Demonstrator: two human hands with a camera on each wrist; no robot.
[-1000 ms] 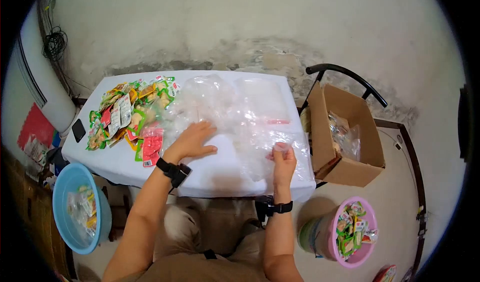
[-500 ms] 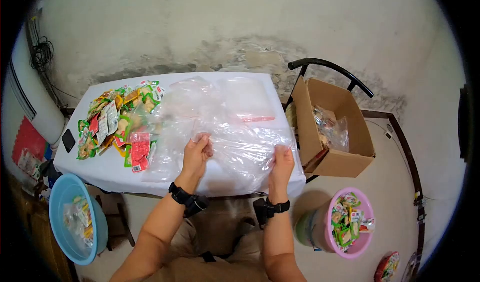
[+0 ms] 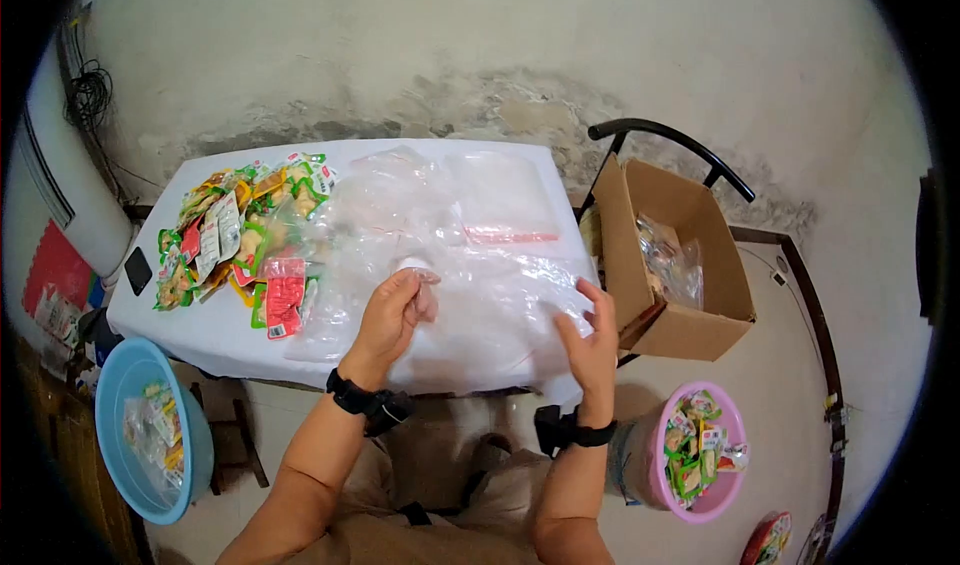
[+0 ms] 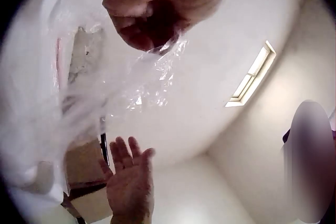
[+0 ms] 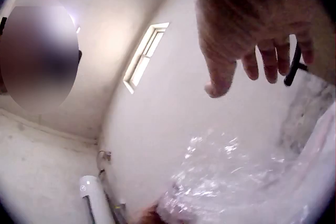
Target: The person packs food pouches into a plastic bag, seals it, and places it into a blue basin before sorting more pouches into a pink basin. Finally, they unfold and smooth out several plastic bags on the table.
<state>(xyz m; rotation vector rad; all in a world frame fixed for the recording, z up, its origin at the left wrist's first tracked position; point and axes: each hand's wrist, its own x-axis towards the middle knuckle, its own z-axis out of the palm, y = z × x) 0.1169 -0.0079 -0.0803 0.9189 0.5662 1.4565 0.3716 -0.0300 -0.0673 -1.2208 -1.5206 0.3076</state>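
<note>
A clear plastic bag point(image 3: 490, 310) stretches over the front of the white-covered table point(image 3: 230, 330). My left hand point(image 3: 390, 310) pinches its left edge between thumb and curled fingers; in the left wrist view the film point(image 4: 157, 85) trails from those fingertips. At the bag's right side, my right hand point(image 3: 590, 340) is spread, thumb apart from the fingers, with nothing held. The right wrist view also shows its fingers point(image 5: 268, 66) loose above the crinkled film point(image 5: 226, 176). More clear bags point(image 3: 390, 190) lie behind, next to a flat stack of bags point(image 3: 505, 200) with a red strip.
Colourful snack packets point(image 3: 240, 230) are heaped on the table's left, near a phone point(image 3: 138, 271). A cardboard box point(image 3: 690, 315) sits on a chair at right. Packets fill a pink basin point(image 3: 738, 495) at lower right; a blue basin point(image 3: 115, 465) stands at lower left.
My left hand went from lying flat on the table to pinching the bag's edge. The right hand let go of the film and opened, shifting slightly right.
</note>
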